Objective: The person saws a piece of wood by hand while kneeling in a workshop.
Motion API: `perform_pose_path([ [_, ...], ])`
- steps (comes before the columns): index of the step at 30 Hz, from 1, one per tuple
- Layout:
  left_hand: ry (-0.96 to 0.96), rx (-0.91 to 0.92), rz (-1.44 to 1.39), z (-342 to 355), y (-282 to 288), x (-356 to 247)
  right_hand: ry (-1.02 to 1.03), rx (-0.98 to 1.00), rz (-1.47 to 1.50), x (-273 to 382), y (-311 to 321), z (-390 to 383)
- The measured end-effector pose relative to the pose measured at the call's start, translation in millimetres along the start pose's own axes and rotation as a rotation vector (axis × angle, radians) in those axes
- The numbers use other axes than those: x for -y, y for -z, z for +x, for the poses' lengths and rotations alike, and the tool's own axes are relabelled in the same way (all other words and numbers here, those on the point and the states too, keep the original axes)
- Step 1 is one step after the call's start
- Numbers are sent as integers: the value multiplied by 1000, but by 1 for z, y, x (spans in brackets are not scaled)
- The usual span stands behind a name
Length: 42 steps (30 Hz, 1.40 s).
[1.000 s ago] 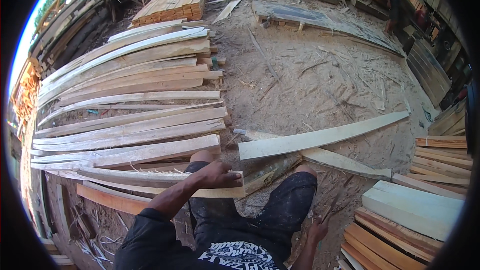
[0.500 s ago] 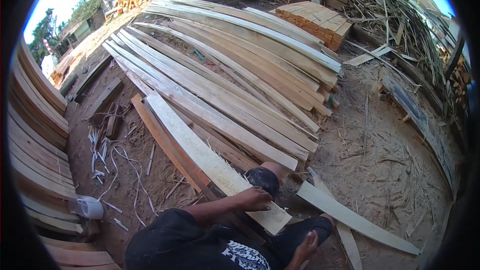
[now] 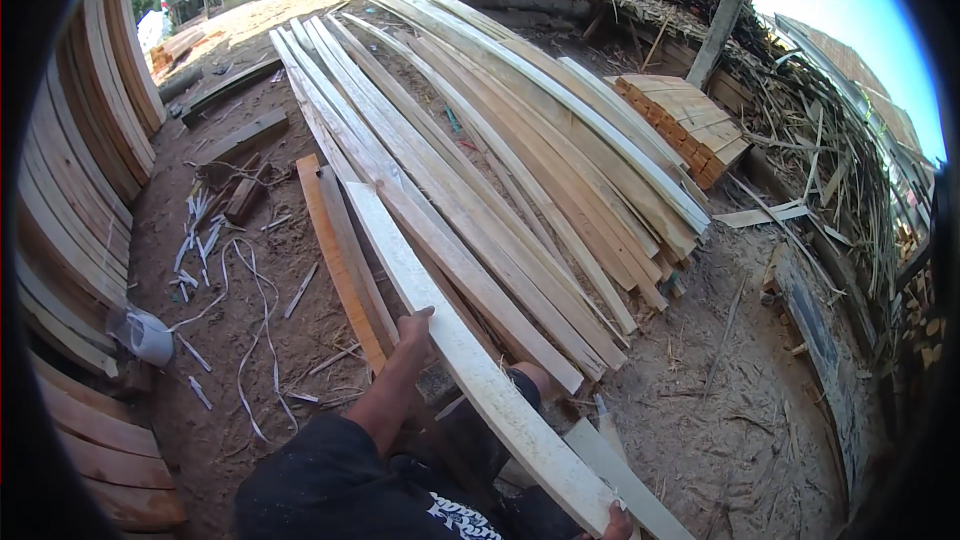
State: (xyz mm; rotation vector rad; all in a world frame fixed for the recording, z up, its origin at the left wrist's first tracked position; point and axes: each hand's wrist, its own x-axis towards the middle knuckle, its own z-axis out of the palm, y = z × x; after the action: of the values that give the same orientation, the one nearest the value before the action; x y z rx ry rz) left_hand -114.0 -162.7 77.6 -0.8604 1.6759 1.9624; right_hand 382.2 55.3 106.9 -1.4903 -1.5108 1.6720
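The pale board (image 3: 475,370) is held above the ground (image 3: 700,370), running slantwise along the near left edge of the row of boards (image 3: 530,160). The left hand (image 3: 413,330) is closed on its left edge partway along, fingers hidden beneath. The right hand (image 3: 617,522) is closed on the near end, thumb on top; its remainder cannot be assessed. Whether the far end bears on anything cannot be determined. Judged stiff, fairly heavy and unlikely to break; dusty faces may slip and edges splinter. Spaced holds on the long edges are advisable.
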Motion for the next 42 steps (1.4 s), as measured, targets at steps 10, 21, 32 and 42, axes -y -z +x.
perform_pose_path([
  [10, 87, 586, -29, -146, -49, 61, -501, -258, -70, -82, 10, -18],
  [21, -592, 1351, 248, -277, -264, -7, 430, -64, 616, 330, -110, 221],
  [32, -316, 1047, 993, -107, -182, 148, 273, 43, -135, -9, -97, 114],
  [42, -1136, 1280, 1781, -88, -276, 284, -58, -428, 267, -92, -53, -2],
])
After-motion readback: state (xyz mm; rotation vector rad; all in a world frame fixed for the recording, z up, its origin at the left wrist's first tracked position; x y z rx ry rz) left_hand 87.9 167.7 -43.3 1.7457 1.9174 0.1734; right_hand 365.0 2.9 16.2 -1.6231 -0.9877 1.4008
